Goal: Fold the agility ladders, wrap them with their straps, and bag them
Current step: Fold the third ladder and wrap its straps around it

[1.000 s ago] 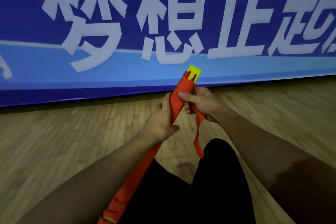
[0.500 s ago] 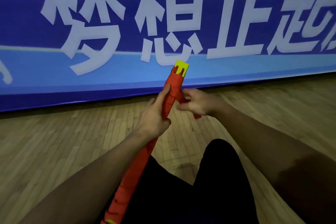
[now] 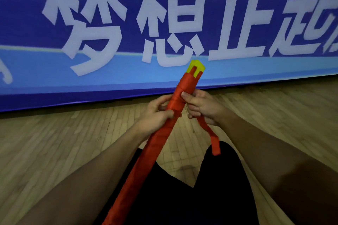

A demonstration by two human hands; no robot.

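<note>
my left hand grips the folded ladder bundle, a long red roll that runs from my lap up toward the banner, tilted to the right. yellow rung ends poke out of its top. my right hand sits just beside the roll, thumb pressed on the red wrapping, fingers curled around the red strap, whose loose tail hangs down over my dark shorts. behind is a wooden floor and the blue banner with large white characters.
</note>
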